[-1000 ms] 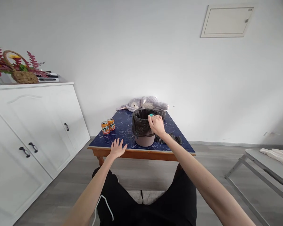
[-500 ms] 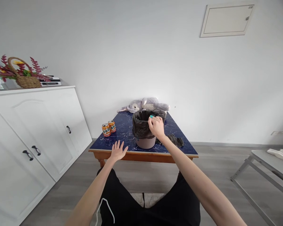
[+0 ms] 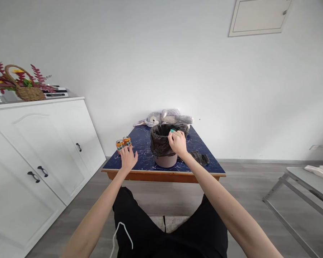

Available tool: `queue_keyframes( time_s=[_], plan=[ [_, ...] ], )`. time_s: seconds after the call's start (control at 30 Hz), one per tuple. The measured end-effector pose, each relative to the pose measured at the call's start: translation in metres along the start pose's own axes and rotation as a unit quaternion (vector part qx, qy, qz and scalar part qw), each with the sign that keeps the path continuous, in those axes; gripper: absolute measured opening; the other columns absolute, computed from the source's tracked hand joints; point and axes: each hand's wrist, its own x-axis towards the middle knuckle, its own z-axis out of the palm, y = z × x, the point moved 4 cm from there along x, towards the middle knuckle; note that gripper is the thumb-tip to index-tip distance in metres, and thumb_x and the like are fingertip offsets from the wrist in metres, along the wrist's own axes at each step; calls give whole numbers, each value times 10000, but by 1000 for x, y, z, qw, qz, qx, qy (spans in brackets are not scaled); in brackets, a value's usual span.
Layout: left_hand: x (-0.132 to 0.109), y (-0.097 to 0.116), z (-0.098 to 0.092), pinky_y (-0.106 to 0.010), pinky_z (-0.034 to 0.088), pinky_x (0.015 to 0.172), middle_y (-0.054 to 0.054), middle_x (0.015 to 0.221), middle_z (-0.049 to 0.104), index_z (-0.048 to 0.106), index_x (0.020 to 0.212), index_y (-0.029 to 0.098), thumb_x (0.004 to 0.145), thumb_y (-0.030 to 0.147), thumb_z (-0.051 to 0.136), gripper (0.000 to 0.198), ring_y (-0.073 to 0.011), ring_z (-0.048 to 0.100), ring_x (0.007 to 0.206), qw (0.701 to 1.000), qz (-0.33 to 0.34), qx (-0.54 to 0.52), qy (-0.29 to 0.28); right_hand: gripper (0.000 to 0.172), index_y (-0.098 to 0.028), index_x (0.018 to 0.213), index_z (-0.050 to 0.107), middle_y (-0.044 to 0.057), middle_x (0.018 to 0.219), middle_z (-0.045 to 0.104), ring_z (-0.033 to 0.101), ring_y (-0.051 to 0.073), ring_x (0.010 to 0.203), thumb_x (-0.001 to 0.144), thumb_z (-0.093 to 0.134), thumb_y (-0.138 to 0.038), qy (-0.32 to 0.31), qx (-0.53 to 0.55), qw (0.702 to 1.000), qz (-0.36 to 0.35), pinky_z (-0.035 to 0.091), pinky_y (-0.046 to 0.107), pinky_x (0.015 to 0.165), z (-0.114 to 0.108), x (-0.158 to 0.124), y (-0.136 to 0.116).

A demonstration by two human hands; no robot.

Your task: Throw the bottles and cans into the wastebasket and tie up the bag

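Two orange cans [image 3: 120, 145] stand side by side at the left of the blue marbled table [image 3: 142, 143]. My left hand [image 3: 128, 157] is at their near side, fingers spread, nothing held; whether the fingertips touch the cans is hard to tell. A bin [image 3: 166, 161] lined with a black bag [image 3: 160, 143] stands near the front edge. My right hand [image 3: 177, 141] is closed at the bin's right rim, with a small teal thing [image 3: 172, 130] showing at its fingers; what the fingers grip there cannot be made out.
A plush rabbit [image 3: 164, 117] lies at the table's back against the wall. Dark crumpled plastic [image 3: 200, 158] is right of the bin. A white cabinet [image 3: 51, 143] with a flower basket [image 3: 30, 93] stands left, a grey folding table [image 3: 309, 179] right.
My left hand has moved left and forward from the table's front edge to the cans. My right hand stays at the bin's rim. The view has shifted slightly.
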Motion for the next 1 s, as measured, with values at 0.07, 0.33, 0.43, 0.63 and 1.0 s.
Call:
queue_keyframes(
  time_s=[0.07, 0.33, 0.43, 0.63, 1.0],
  plan=[
    [17, -4, -16, -574, 223, 1255, -271, 1633, 375, 398, 1575, 66, 1053, 406, 340, 625, -455, 267, 1539, 999, -15, 8, 39, 460, -216, 747, 634, 58, 787, 649, 583, 225, 862, 1125, 375, -256, 2, -2, 1000, 0, 419, 397, 983, 1, 0, -1],
    [61, -38, -31, -587, 333, 1195, -260, 1577, 480, 500, 1510, 79, 957, 359, 608, 629, -460, 342, 1494, 997, -59, 47, 27, 346, -198, 798, 646, 10, 800, 650, 624, 196, 877, 1102, 512, -292, 1, -19, 1000, -15, 468, 403, 976, 5, 1, -1],
    [69, -50, -29, -594, 429, 1151, -177, 1524, 549, 588, 1440, 159, 996, 420, 678, 523, -384, 499, 1412, 995, -68, 76, -11, 321, -191, 830, 665, 24, 821, 661, 639, 200, 898, 1094, 539, -324, -2, -22, 1000, -19, 474, 411, 979, 6, 1, 0],
    [81, -61, -32, -540, 570, 1036, -134, 1425, 632, 637, 1375, 175, 1025, 402, 694, 421, -306, 650, 1251, 988, -58, 123, -67, 306, -195, 838, 645, 12, 841, 659, 640, 193, 904, 1092, 551, -338, -10, -34, 999, -19, 484, 403, 972, 6, 2, -1],
    [85, -70, -43, -512, 591, 1009, -126, 1408, 642, 637, 1375, 182, 1029, 388, 693, 407, -284, 671, 1210, 981, -55, 152, -106, 268, -190, 874, 658, 11, 908, 689, 662, 186, 932, 1071, 610, -365, -20, -61, 998, -19, 523, 411, 971, 6, 5, -4]
  ],
)
